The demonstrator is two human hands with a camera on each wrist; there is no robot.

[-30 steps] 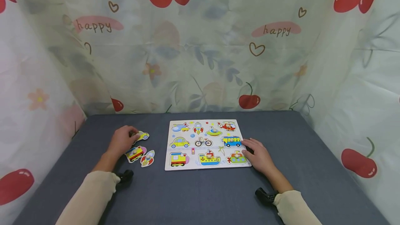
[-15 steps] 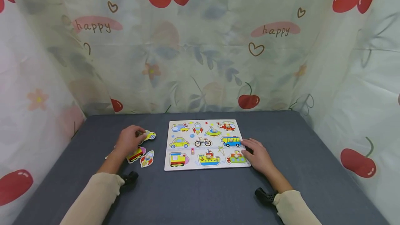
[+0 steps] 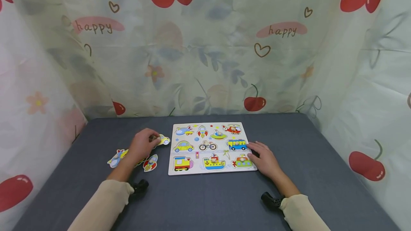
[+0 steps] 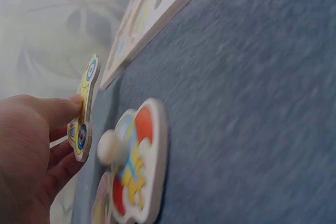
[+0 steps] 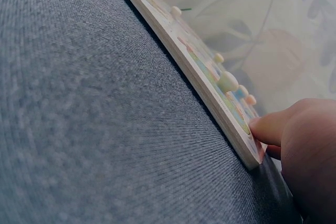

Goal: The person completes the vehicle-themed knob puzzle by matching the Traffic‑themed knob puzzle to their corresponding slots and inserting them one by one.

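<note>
Between thumb and fingers my left hand (image 3: 142, 145) pinches a yellow car puzzle piece (image 3: 165, 139), close to the left edge of the white vehicle puzzle board (image 3: 197, 168). In the left wrist view the car stands tilted on edge, its wheels toward the board. Below that hand lies a rocket piece (image 4: 139, 161) with a round knob. My right hand (image 3: 264, 159) rests on the board's right edge, near the bus (image 3: 237, 144) and the submarine (image 3: 242, 161). The right wrist view shows its thumb (image 5: 265, 128) pressing the board's top near a corner.
An airplane piece (image 3: 117, 158) lies left of my left forearm, which mostly hides the train piece. On the board, several pieces with knobs sit in place, among them a ship (image 3: 214, 162) and a helicopter (image 3: 232, 129). Dark grey cloth (image 3: 205, 202) covers the table; a printed curtain (image 3: 205, 81) surrounds it.
My left hand has moved right with the car piece, toward the board. The airplane piece has come into view behind the forearm, which now covers most of the train. My right hand stays put.
</note>
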